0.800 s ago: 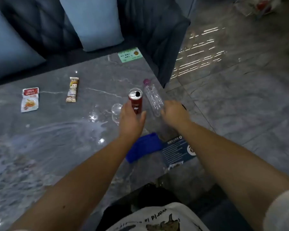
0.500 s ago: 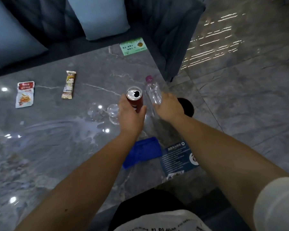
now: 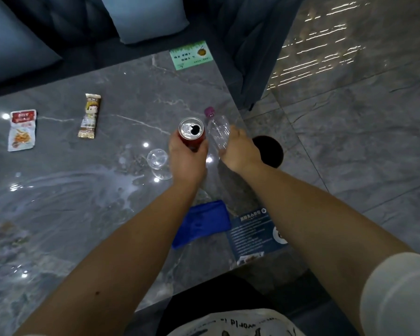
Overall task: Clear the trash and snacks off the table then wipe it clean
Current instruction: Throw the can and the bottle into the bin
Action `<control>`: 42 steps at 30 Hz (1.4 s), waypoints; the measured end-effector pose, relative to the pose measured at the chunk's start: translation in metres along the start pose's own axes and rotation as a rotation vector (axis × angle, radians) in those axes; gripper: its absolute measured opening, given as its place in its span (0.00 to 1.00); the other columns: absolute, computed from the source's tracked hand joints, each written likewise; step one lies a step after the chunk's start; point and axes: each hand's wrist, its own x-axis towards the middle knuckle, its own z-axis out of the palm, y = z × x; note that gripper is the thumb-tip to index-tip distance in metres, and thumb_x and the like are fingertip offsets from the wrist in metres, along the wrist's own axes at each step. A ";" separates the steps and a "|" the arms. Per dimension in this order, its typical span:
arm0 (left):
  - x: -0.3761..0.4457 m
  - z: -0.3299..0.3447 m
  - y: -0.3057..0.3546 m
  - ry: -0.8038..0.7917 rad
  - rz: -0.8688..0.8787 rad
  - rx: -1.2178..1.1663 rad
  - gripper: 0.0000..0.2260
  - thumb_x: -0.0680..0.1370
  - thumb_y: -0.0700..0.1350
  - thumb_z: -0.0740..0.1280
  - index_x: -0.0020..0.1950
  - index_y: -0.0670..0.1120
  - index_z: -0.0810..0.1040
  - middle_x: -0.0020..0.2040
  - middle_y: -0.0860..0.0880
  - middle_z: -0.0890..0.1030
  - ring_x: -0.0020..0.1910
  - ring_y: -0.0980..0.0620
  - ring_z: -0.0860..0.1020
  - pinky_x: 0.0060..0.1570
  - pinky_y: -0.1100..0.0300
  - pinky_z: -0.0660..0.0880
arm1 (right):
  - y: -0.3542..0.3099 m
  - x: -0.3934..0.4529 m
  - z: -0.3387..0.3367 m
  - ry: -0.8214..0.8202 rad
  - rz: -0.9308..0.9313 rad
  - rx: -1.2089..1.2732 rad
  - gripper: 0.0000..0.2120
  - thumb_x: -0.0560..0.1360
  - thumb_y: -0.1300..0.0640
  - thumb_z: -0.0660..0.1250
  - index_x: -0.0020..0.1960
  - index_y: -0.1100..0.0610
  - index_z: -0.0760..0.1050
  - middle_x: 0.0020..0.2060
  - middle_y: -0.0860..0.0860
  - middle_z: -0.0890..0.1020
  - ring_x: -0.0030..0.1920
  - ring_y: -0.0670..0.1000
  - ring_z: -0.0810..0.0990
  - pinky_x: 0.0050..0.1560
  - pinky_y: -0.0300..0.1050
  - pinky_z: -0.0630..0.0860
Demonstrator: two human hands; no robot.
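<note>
My left hand (image 3: 187, 156) grips an opened red drink can (image 3: 191, 132), held upright above the grey marble table (image 3: 58, 214). Just to its right, my right hand (image 3: 238, 151) is closed around the lower part of a clear plastic bottle (image 3: 217, 128) with a purple cap. A clear plastic cup (image 3: 158, 162) lies on its side left of my left hand. Two snack packets lie at the far left: a white-and-red one (image 3: 22, 129) and a brown bar (image 3: 89, 115). A blue cloth (image 3: 201, 223) lies near the table's front edge, partly under my arms.
A dark round bin opening (image 3: 270, 151) sits on the floor just off the table's right edge. A green card (image 3: 190, 54) is at the far corner, a dark blue leaflet (image 3: 255, 235) at the near right edge. A sofa with blue cushions (image 3: 146, 18) stands behind.
My right hand has closed around the bottle and raised it from lying flat. My left hand has kept hold of the can. The view has shifted, and the bin has come into sight.
</note>
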 end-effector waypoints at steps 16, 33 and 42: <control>-0.008 0.027 0.043 -0.374 0.154 0.034 0.25 0.73 0.55 0.70 0.66 0.51 0.66 0.59 0.51 0.74 0.52 0.57 0.75 0.51 0.64 0.69 | 0.092 -0.053 -0.076 0.262 0.096 0.469 0.16 0.69 0.51 0.63 0.55 0.54 0.72 0.46 0.53 0.78 0.45 0.51 0.77 0.43 0.45 0.73; 0.022 0.320 -0.012 -0.329 -0.395 0.087 0.24 0.75 0.58 0.68 0.63 0.45 0.71 0.56 0.43 0.80 0.55 0.43 0.78 0.59 0.48 0.74 | 0.339 0.095 -0.037 -0.088 0.166 0.371 0.15 0.72 0.46 0.63 0.53 0.54 0.73 0.42 0.48 0.79 0.40 0.49 0.78 0.36 0.41 0.69; 0.052 0.405 -0.138 -0.164 -0.571 0.197 0.22 0.74 0.61 0.68 0.60 0.48 0.71 0.48 0.52 0.78 0.44 0.53 0.76 0.43 0.58 0.70 | 0.392 0.191 0.096 -0.234 0.227 0.221 0.26 0.76 0.46 0.60 0.70 0.59 0.62 0.61 0.61 0.73 0.57 0.63 0.76 0.57 0.58 0.74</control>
